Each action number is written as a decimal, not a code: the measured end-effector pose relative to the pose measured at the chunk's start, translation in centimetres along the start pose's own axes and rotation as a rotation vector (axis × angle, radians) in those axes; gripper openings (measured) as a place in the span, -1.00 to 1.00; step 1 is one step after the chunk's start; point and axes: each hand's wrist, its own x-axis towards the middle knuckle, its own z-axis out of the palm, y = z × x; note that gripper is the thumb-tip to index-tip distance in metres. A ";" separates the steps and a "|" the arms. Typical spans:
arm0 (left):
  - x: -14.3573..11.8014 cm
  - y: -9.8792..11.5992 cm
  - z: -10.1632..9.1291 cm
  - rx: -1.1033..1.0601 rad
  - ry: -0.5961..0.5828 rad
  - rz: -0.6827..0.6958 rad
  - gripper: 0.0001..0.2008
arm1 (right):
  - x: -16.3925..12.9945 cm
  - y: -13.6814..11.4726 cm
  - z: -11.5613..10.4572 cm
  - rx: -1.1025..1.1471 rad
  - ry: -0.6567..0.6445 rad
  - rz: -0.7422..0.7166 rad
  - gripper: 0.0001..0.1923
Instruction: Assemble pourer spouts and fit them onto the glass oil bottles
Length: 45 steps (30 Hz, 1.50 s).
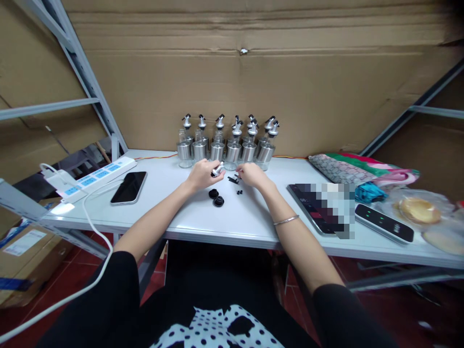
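Note:
My left hand (203,175) is closed around a silver pourer spout (218,169), held just above the white table. Off to its right, my right hand (253,175) is pinched at the fingertips, low over some thin black strips (233,180); whatever lies between the fingers is too small to make out. Two tiny black plugs (239,192) lie below that hand. Nearer to me, two round black stoppers (218,201) rest on the tabletop. Behind both hands stand several glass bottles with steel sleeves (232,153), many topped with silver-and-black pourers (237,128).
On the left are a phone (129,188) and a white power strip (101,178) with a cable. To the right lie a tablet-like device (308,205), a small black-topped device (384,223), a colourful cloth bag (362,169) and bagged food (418,210). Cardboard (239,82) backs the table.

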 end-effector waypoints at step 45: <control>0.0 0.1 0.3 0.003 -0.125 0.018 -0.82 | 0.2 -0.6 -0.1 0.225 0.035 -0.174 -0.62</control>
